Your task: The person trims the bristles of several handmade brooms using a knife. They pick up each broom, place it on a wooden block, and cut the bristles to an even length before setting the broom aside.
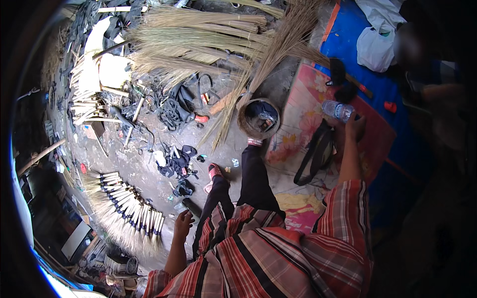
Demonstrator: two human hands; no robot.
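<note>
Far L, pale-handled straw brooms w/ black bindings (131,211) lie side by side in a curved row, prob. to keep the handles aligned & easy to count. L hand (183,224) hangs near them, its fingers loosely curled, nothing seen in them. Up top, long tan-green straw bundles (198,42) are laid flat, likely so the stalks stay straight. Round tan-rimmed container (242,119) stands by a foot, maybe for easy reach. R hand (355,128) has its fingers wrapped on one end of a clear plastic bottle (338,110), over the red-pink floral mat (295,110); can't tell if the bottle's lifted. Edges/room: grey floor (141,171) gives L hand swing room betw. brooms & legs; dark strapped bag (320,141) crowds R hand's L side; mat's R edge meets blue tarp (343,30).
</note>
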